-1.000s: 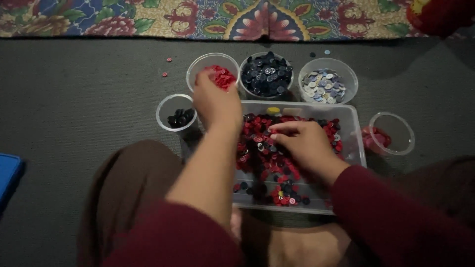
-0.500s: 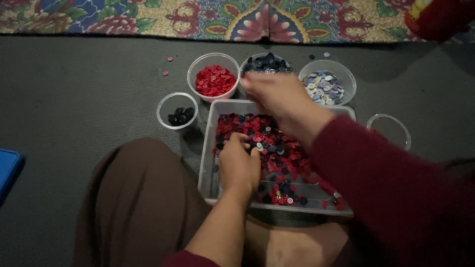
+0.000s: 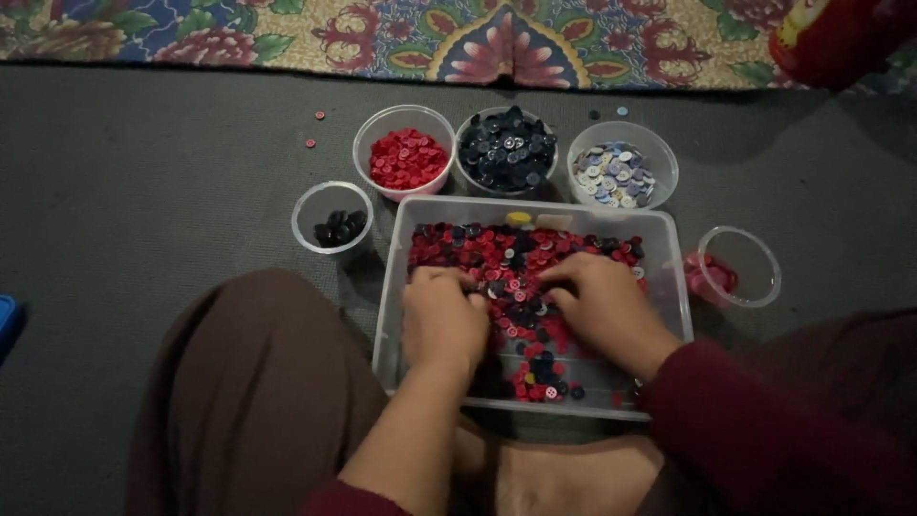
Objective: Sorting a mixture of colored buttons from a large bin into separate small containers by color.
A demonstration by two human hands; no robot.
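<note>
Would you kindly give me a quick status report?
Both hands, left and right, down in clear tray on mixed buttons. Grip unclear. Nothing obstructing.

Possibly one package: red object with yellow marking [image 3: 841,33], top right corner, on the patterned rug [image 3: 478,38].

Bare hands, dark red long sleeves pushed toward the wrists, brown garment over the knee.
</note>
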